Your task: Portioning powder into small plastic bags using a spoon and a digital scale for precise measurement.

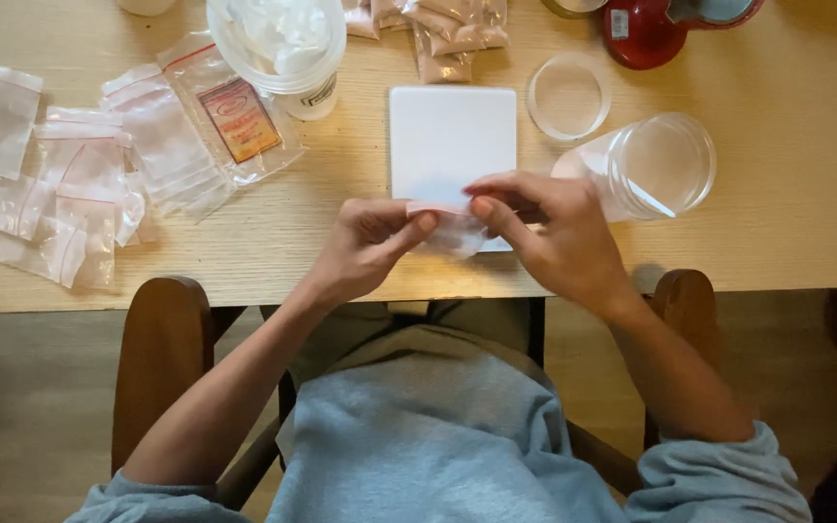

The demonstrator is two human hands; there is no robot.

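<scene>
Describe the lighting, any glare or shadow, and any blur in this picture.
Head view: warm, dim indoor light; the white tile is the brightest patch, and the clear jar on its side shows faint highlights. The floor on the right falls into deep shadow. The left hand and right hand, pinching a small plastic bag, look slightly soft.

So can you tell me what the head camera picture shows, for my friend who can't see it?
Two hands, the left hand and the right hand, pinch a small clear zip bag between them over the near edge of a wooden table. Behind it lies a white square pad, with a clear jar on its side to the right and empty little bags on the left.
</scene>
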